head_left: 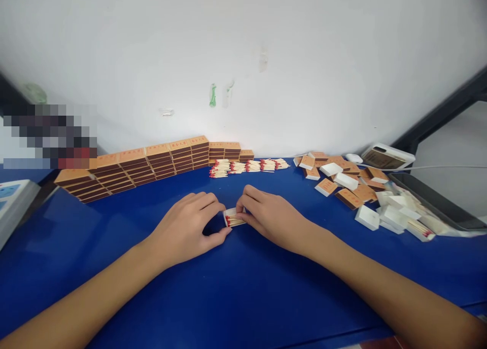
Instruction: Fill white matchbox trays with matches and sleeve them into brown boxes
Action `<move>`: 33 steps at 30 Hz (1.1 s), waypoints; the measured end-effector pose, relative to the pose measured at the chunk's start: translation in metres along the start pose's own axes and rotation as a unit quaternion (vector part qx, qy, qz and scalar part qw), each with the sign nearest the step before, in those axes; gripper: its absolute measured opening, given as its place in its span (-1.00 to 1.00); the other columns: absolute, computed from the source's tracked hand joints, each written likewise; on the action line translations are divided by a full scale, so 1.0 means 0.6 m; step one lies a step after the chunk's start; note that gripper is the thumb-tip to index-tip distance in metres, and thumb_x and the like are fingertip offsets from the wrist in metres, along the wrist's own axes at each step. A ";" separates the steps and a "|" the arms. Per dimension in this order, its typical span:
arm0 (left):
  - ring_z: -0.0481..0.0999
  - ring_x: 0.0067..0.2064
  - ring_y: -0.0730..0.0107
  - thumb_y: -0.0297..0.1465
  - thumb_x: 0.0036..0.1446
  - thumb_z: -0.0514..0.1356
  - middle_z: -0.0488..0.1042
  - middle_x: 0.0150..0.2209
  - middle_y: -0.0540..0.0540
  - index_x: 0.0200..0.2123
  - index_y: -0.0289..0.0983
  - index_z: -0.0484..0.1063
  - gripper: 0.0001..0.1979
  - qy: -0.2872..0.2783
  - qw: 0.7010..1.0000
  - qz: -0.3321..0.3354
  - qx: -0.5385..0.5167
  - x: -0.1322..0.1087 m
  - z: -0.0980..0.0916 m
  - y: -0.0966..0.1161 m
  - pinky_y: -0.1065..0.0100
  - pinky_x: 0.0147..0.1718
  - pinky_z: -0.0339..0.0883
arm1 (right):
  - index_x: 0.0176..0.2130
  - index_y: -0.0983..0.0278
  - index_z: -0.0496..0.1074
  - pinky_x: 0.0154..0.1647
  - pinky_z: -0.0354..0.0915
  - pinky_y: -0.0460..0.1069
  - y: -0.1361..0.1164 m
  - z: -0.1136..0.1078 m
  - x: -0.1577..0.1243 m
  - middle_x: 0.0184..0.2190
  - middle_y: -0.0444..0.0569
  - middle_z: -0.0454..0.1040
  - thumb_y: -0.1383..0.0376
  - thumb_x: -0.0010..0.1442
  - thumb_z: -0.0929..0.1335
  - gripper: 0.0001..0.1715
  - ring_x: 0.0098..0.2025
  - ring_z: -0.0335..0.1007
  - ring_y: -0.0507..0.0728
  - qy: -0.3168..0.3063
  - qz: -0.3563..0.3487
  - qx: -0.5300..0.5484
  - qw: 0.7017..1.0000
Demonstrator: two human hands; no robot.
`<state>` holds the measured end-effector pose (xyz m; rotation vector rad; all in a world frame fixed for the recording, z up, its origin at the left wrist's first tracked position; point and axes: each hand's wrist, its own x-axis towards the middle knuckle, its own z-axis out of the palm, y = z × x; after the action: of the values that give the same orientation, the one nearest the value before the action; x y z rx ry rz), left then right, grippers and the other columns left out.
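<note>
A small white matchbox tray (pixel 233 223) lies on the blue table between my hands, with red-tipped matches (pixel 233 219) inside. My left hand (pixel 192 222) grips the tray's left end between thumb and fingers. Over the tray's right part, my right hand (pixel 264 214) has its fingertips pressed together at the matches; whether it pinches any is hidden. Just beyond, several heaps of loose matches (pixel 249 166) form a row near the wall.
Filled-looking stacks of brown matchboxes (pixel 144 166) line the wall at left. Scattered matchbox sleeves (pixel 348 199) and white trays (pixel 367 217) lie at right, beside a phone (pixel 388 156), a white cable (pixel 437 167) and a dark flat device (pixel 441 202). A blurred-out figure is at far left.
</note>
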<state>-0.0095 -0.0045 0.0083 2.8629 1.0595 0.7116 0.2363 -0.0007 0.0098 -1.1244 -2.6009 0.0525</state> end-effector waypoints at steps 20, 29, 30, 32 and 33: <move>0.58 -0.19 0.18 -0.22 0.36 0.26 0.59 -0.14 -0.12 -0.04 -0.24 0.53 -0.75 -0.015 1.000 -0.014 -0.009 0.000 -0.005 -0.003 0.12 -0.17 0.42 | -0.09 0.23 0.47 -0.08 0.29 0.01 0.152 0.012 0.096 -0.09 0.02 0.40 0.39 0.40 0.32 -0.86 -0.17 0.40 0.14 0.057 0.058 0.067 0.994; 0.57 -0.20 0.19 -0.21 0.36 0.25 0.59 -0.14 -0.12 -0.06 -0.24 0.53 -0.76 -0.016 1.000 -0.015 -0.011 -0.002 -0.004 -0.005 0.11 -0.18 0.42 | -0.09 0.23 0.45 -0.06 0.29 0.01 0.163 0.029 0.114 -0.06 0.02 0.39 0.36 0.43 0.33 -0.91 -0.11 0.43 0.16 0.033 0.061 0.045 0.997; 0.57 -0.20 0.19 -0.21 0.36 0.25 0.59 -0.14 -0.12 -0.06 -0.24 0.53 -0.76 -0.016 1.000 -0.014 -0.010 -0.002 -0.004 -0.005 0.11 -0.18 0.42 | -0.11 0.24 0.45 -0.06 0.29 0.01 0.163 0.029 0.114 -0.06 0.02 0.39 0.36 0.43 0.33 -0.92 -0.12 0.43 0.15 0.030 0.062 0.046 0.997; 0.57 -0.19 0.18 -0.21 0.36 0.25 0.58 -0.14 -0.12 -0.05 -0.25 0.53 -0.75 -0.016 1.000 -0.013 -0.009 -0.003 -0.003 -0.004 0.11 -0.17 0.42 | -0.14 0.25 0.44 -0.07 0.30 0.01 0.161 0.028 0.115 -0.07 0.03 0.39 0.36 0.44 0.33 -0.93 -0.15 0.42 0.14 0.023 0.064 0.042 0.997; 0.57 -0.19 0.18 -0.21 0.35 0.25 0.58 -0.14 -0.12 -0.05 -0.25 0.53 -0.75 -0.015 1.000 -0.012 -0.009 -0.003 -0.003 -0.004 0.10 -0.17 0.42 | -0.15 0.26 0.43 -0.07 0.30 0.02 0.159 0.027 0.115 -0.08 0.03 0.39 0.36 0.45 0.32 -0.92 -0.16 0.41 0.14 0.020 0.065 0.038 0.997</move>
<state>-0.0130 -0.0038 0.0090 2.8308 1.0776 0.6720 0.2543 0.1165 -0.0023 -1.2521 -2.4665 0.1536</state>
